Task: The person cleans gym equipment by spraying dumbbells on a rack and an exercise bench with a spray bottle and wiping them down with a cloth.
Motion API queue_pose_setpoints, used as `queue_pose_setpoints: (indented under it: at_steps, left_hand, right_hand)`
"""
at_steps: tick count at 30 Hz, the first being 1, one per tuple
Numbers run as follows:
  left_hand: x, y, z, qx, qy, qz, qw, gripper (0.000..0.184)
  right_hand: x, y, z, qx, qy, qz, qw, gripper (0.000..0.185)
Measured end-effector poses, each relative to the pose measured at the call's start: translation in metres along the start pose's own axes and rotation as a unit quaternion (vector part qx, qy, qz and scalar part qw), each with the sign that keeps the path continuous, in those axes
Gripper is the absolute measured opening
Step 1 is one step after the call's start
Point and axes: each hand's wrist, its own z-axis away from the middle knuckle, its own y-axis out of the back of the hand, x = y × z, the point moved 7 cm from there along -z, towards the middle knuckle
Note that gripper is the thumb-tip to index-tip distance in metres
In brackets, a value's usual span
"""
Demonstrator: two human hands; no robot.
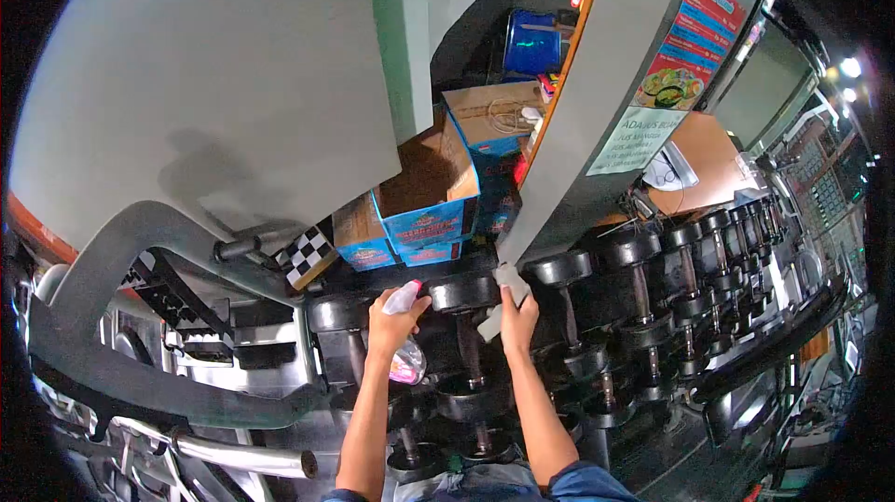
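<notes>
My left hand [394, 320] is wrapped round the neck of a spray bottle [407, 362] with a white and pink nozzle; its clear body with a pink label hangs below the palm. In my right hand [518, 320] is a pale grey cloth [511, 280], pinched between the fingers, with a part of it hanging at the left of the hand. Both hands are over a rack of black dumbbells. One large dumbbell [464, 293] lies between them, its near end lower in the view.
More dumbbells [638, 250] run off to the right. Blue cardboard boxes [433, 225] stand behind the rack, beside a grey pillar [597, 101] with posters. A grey machine frame [70, 334] curves round at the left. A checkered board [306, 257] leans near the boxes.
</notes>
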Motion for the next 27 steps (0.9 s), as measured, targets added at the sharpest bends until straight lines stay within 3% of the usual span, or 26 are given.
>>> queue_pose_setpoints:
  at_steps: [1, 3, 7, 9, 11, 13, 15, 18, 19, 22, 23, 25, 26, 27]
  left_hand:
    - [-0.001, -0.001, 0.001, -0.002, -0.006, -0.004, 1.0, 0.043]
    - [0.001, -0.001, 0.001, -0.005, -0.007, -0.02, 1.0, 0.044]
    - [0.005, -0.001, 0.003, -0.005, -0.008, -0.007, 1.0, 0.042]
    - [0.004, 0.0, 0.003, -0.005, -0.002, 0.008, 1.0, 0.04]
    - [0.001, 0.002, 0.007, -0.009, 0.004, 0.027, 1.0, 0.038]
    - [0.006, 0.009, 0.015, -0.005, -0.002, 0.101, 0.995, 0.033]
    - [0.01, 0.027, 0.021, 0.057, -0.024, 0.125, 0.99, 0.027]
    - [0.014, 0.053, 0.026, 0.104, -0.035, 0.082, 0.991, 0.019]
    - [0.013, 0.055, 0.027, 0.109, -0.035, 0.085, 0.99, 0.019]
    - [0.01, 0.054, 0.025, 0.098, -0.027, 0.101, 0.99, 0.015]
    - [0.009, 0.056, 0.024, 0.101, -0.026, 0.102, 0.989, 0.015]
    - [0.005, 0.057, 0.023, 0.1, -0.013, 0.187, 0.977, 0.014]
    - [0.004, 0.058, 0.024, 0.1, -0.002, 0.206, 0.973, 0.013]
    - [0.003, 0.058, 0.024, 0.102, -0.001, 0.206, 0.973, 0.013]
  right_hand:
    - [-0.021, -0.002, 0.009, 0.035, 0.115, -0.005, 0.993, 0.031]
    - [-0.083, -0.017, 0.044, -0.018, 0.323, 0.165, 0.932, 0.039]
    - [-0.072, -0.008, 0.034, -0.013, 0.322, 0.138, 0.936, 0.056]
    - [-0.065, -0.003, 0.02, -0.006, 0.244, 0.081, 0.966, 0.045]
    - [-0.07, -0.003, 0.019, -0.002, 0.236, 0.094, 0.967, 0.044]
    - [-0.104, -0.016, 0.037, -0.042, 0.354, 0.201, 0.912, 0.042]
    - [-0.116, -0.035, 0.05, -0.1, 0.431, 0.256, 0.859, 0.043]
    - [-0.129, -0.073, 0.064, -0.205, 0.487, 0.342, 0.777, 0.032]
    - [-0.133, -0.084, 0.065, -0.209, 0.49, 0.342, 0.774, 0.032]
    - [-0.115, -0.139, 0.075, -0.291, 0.49, 0.526, 0.63, 0.019]
    - [-0.096, -0.159, 0.076, -0.293, 0.492, 0.526, 0.629, 0.019]
    - [-0.01, -0.196, 0.042, -0.267, 0.299, 0.404, 0.822, 0.014]
    - [0.076, -0.22, 0.013, -0.286, 0.102, 0.184, 0.935, 0.014]
    - [0.076, -0.222, 0.017, -0.288, 0.102, 0.184, 0.934, 0.014]
